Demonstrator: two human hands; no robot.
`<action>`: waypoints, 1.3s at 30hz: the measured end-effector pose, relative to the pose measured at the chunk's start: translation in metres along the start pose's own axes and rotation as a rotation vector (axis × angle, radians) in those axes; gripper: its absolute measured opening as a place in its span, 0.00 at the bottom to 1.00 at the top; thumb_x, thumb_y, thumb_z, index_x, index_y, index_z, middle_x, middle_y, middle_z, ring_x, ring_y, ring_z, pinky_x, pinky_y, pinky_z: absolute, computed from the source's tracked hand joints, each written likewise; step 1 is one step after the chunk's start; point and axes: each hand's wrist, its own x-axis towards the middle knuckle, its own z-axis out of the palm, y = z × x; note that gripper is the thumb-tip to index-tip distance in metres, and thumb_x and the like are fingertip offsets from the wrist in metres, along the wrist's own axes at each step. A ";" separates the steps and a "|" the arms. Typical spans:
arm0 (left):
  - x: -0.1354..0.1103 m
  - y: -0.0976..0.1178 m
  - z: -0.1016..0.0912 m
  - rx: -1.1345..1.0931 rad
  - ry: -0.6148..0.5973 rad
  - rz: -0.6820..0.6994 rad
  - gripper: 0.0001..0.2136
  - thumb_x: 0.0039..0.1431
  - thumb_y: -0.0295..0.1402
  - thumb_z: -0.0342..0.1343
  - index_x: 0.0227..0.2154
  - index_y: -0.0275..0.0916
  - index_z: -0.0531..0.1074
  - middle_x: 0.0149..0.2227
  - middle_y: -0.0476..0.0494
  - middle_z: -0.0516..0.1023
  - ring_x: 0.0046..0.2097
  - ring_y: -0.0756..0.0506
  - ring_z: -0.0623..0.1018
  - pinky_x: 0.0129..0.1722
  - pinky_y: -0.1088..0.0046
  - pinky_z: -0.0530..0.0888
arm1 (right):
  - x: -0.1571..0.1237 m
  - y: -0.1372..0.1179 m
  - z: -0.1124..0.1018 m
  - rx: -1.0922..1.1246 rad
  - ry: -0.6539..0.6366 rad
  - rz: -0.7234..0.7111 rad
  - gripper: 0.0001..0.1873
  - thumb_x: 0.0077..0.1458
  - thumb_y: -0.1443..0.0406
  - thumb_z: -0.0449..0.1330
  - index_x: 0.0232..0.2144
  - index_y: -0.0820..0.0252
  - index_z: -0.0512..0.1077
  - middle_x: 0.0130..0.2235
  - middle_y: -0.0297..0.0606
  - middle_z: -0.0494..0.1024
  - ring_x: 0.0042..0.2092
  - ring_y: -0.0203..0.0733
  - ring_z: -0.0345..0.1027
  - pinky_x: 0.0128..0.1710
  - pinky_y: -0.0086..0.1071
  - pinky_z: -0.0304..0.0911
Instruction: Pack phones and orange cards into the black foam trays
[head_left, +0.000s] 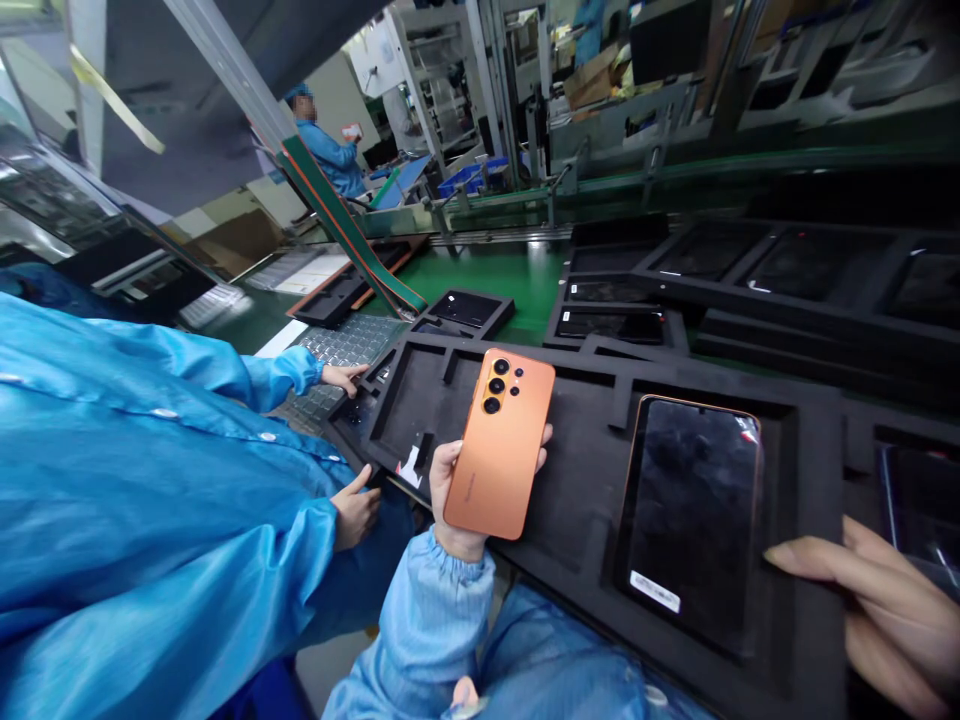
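Note:
My left hand (459, 535) is closed around an orange smartphone (501, 440), held tilted with its back and several camera lenses facing up. Below that phone lies a black foam tray (577, 500) with cut-out compartments. A second smartphone (690, 510), screen up with a white label at its lower end, rests in the tray's right compartment. At the right edge, my right hand (892, 600) extends over the tray's rim, one finger stretched toward this second phone with a small gap. Its other fingers are partly hidden or cut off by the frame.
A co-worker in a blue smock stands at the left, one hand (345, 377) at a small foam tray, the other hand (356, 510) lower. More foam trays with phones (611, 325) stand along the green conveyor (487, 275). A slanted metal post (247, 90) rises at the left.

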 end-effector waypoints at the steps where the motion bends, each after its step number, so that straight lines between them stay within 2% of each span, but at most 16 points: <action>1: 0.000 0.000 0.000 -0.013 -0.013 0.003 0.33 0.54 0.47 0.42 0.59 0.31 0.58 0.57 0.35 0.66 0.62 0.35 0.61 0.64 0.56 0.51 | -0.001 -0.001 0.000 0.020 0.001 0.024 0.27 0.27 0.73 0.63 0.35 0.48 0.69 0.43 0.39 0.74 0.44 0.58 0.69 0.30 0.35 0.70; 4: 0.000 -0.001 -0.001 -0.037 -0.041 0.009 0.32 0.55 0.46 0.42 0.57 0.30 0.61 0.57 0.35 0.67 0.61 0.35 0.61 0.64 0.55 0.51 | -0.003 -0.002 0.001 0.085 -0.004 0.091 0.27 0.27 0.74 0.62 0.35 0.48 0.69 0.44 0.38 0.74 0.46 0.57 0.69 0.31 0.34 0.70; 11: 0.000 -0.002 -0.003 0.048 0.002 0.012 0.34 0.53 0.49 0.43 0.60 0.33 0.57 0.58 0.34 0.66 0.62 0.32 0.59 0.62 0.49 0.51 | -0.003 -0.002 0.005 0.093 0.039 0.054 0.25 0.23 0.75 0.61 0.30 0.51 0.68 0.43 0.38 0.74 0.44 0.58 0.69 0.31 0.35 0.71; 15: 0.000 -0.003 -0.004 0.090 0.004 0.018 0.34 0.54 0.50 0.43 0.59 0.33 0.58 0.58 0.34 0.66 0.62 0.33 0.59 0.62 0.49 0.51 | -0.003 -0.002 0.005 0.110 0.019 0.073 0.26 0.24 0.75 0.61 0.32 0.50 0.69 0.43 0.38 0.74 0.45 0.57 0.69 0.31 0.34 0.70; 19: -0.001 -0.003 -0.005 0.135 0.029 0.030 0.33 0.54 0.51 0.42 0.58 0.36 0.60 0.59 0.37 0.64 0.62 0.33 0.60 0.62 0.49 0.52 | -0.006 -0.004 0.006 0.077 -0.004 0.045 0.27 0.24 0.74 0.64 0.33 0.52 0.68 0.42 0.40 0.74 0.40 0.55 0.70 0.29 0.34 0.70; 26: -0.006 -0.005 -0.001 0.285 0.183 0.108 0.30 0.55 0.48 0.40 0.60 0.41 0.56 0.60 0.39 0.63 0.60 0.32 0.63 0.61 0.45 0.55 | -0.012 -0.007 0.016 0.079 -0.082 -0.071 0.24 0.29 0.70 0.67 0.35 0.55 0.69 0.37 0.35 0.75 0.36 0.45 0.70 0.32 0.31 0.69; 32: -0.010 -0.009 0.005 0.502 0.172 0.154 0.29 0.57 0.45 0.38 0.62 0.46 0.51 0.60 0.41 0.62 0.58 0.32 0.65 0.57 0.44 0.62 | -0.013 -0.005 0.018 0.073 -0.104 -0.101 0.21 0.31 0.71 0.65 0.34 0.53 0.71 0.33 0.33 0.74 0.30 0.41 0.69 0.32 0.32 0.69; 35: -0.011 -0.012 0.006 0.540 0.164 0.201 0.27 0.58 0.42 0.39 0.62 0.50 0.49 0.60 0.44 0.63 0.58 0.33 0.66 0.56 0.44 0.64 | -0.012 -0.005 0.018 0.066 -0.114 -0.113 0.21 0.31 0.71 0.64 0.33 0.54 0.70 0.34 0.33 0.74 0.30 0.41 0.68 0.31 0.32 0.69; 39: -0.012 -0.012 0.009 0.578 0.139 0.239 0.27 0.57 0.38 0.45 0.61 0.47 0.56 0.56 0.43 0.68 0.55 0.34 0.70 0.57 0.47 0.64 | -0.011 -0.004 0.017 0.056 -0.134 -0.125 0.20 0.31 0.71 0.63 0.32 0.55 0.70 0.37 0.33 0.75 0.34 0.43 0.69 0.31 0.31 0.69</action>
